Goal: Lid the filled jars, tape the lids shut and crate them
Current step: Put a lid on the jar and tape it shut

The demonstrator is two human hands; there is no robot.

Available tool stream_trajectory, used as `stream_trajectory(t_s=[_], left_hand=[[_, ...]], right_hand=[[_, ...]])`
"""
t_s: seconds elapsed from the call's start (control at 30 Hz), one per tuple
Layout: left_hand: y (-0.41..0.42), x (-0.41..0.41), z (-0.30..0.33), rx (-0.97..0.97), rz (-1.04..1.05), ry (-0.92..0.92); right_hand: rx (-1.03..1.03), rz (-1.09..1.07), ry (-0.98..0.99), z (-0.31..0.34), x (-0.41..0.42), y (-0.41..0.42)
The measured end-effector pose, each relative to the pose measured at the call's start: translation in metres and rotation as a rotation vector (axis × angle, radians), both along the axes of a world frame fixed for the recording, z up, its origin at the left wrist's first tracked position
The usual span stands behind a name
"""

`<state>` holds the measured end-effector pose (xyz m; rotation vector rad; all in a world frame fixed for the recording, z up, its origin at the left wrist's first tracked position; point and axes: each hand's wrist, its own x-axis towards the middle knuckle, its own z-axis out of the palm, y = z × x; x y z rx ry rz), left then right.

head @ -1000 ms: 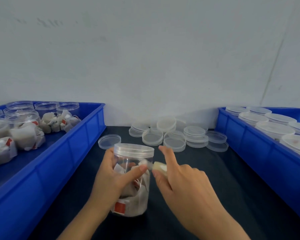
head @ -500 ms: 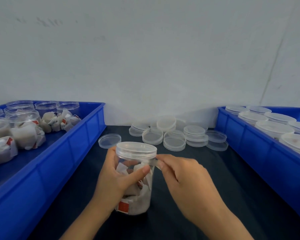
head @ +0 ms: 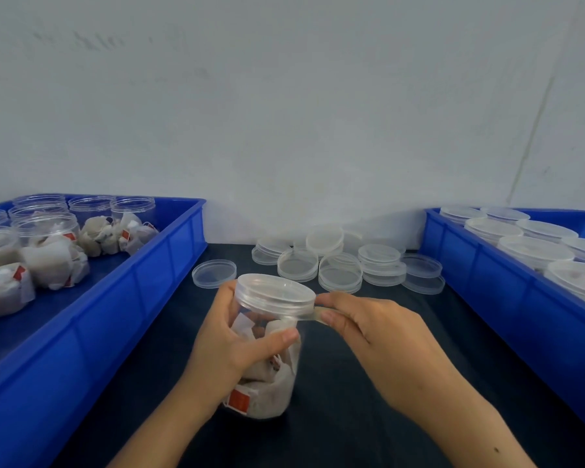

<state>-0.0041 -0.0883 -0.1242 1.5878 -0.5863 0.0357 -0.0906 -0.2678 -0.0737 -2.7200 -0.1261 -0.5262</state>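
A clear plastic jar filled with white sachets stands tilted on the dark table, a clear lid on top. My left hand grips the jar's body, thumb across the front. My right hand pinches a strip of clear tape that runs to the lid's right rim. Loose clear lids lie heaped at the back of the table.
A blue crate on the left holds several open jars of sachets. Another blue crate on the right holds several lidded jars. One single lid lies by the left crate. A pale wall stands behind.
The jar has tipped toward the right and risen slightly. My right hand has moved from the jar's front up to the lid's right edge, drawing the tape along the rim.
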Motion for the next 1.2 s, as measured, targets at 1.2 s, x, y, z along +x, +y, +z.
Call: stream_trajectory(t_s=[1.2], left_hand=[[-0.004, -0.007, 0.002, -0.168, -0.002, 0.136]], right_hand=[[-0.042, -0.133, -0.153, -0.018, 0.005, 0.014]])
